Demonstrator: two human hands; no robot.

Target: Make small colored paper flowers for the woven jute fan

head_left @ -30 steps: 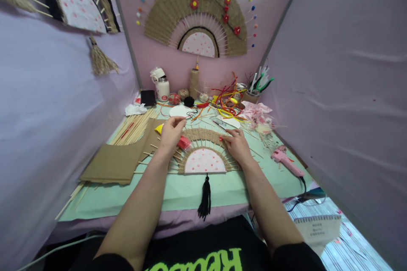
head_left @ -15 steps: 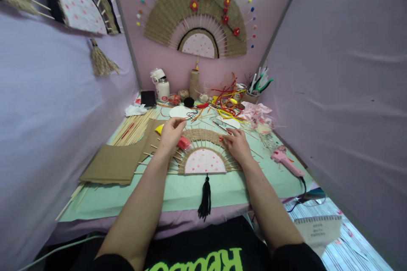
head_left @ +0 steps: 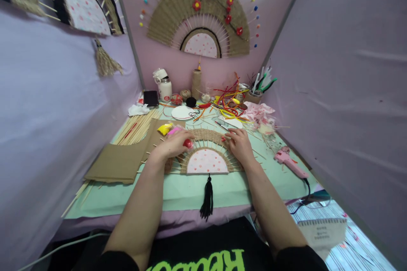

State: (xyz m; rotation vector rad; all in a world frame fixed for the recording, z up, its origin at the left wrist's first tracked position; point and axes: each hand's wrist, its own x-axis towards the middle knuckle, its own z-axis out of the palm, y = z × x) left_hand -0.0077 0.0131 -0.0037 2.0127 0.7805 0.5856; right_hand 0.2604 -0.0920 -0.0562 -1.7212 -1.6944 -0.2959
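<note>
A half-round woven fan (head_left: 206, 134) lies in front of me, with a white, pink-dotted centre panel (head_left: 207, 161) and a black tassel (head_left: 207, 199) hanging from its lower edge. My left hand (head_left: 174, 146) is closed over a red packet (head_left: 188, 143) on the fan's left side; its fingers cover most of the packet. My right hand (head_left: 240, 145) rests on the fan's right side, fingers bent together, and whatever they pinch is hidden. Small red bits (head_left: 223, 139) lie by its fingertips. A slim silver tool (head_left: 221, 125) points toward that hand from behind.
Yellow packet (head_left: 164, 129) and pink packet (head_left: 175, 130) sit behind my left hand. Brown cardboard (head_left: 111, 163) and thin sticks (head_left: 135, 129) are at left. A pink glue gun (head_left: 290, 163) lies at right, its cord over the edge. Coloured pipe cleaners (head_left: 230, 103) fill the back.
My left hand has come down and toward me from its raised pinch onto the red packet, uncovering the yellow and pink packets. My right hand stays about where it was on the fan.
</note>
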